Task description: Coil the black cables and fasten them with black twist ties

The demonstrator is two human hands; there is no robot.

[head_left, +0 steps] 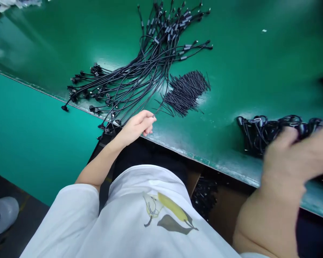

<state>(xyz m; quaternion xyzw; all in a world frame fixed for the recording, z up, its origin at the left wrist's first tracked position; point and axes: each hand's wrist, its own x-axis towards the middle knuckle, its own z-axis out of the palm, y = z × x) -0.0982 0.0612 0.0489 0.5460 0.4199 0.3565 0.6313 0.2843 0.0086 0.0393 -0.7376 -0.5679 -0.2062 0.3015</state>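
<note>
My left hand [138, 125] is at the table's near edge, its fingers closed in a pinch on a thin black twist tie [158, 109]. Just beyond the fingertips lies a heap of short black twist ties [187, 93]. Loose black cables [148, 68] with plugs at both ends are spread out behind and to the left of this hand. On the right, my right hand [293, 154] is smeared by motion, over or beside a row of coiled black cables [258, 132]. Its fingers run toward the picture's edge, and I cannot make out whether they hold anything.
The green table [239, 71] has a straight near edge running past my body. Below it, an open cardboard box [223, 200] contains black cables. A teal panel [43, 136] stands at the left, with a round translucent plastic object [2, 215] on the floor beyond.
</note>
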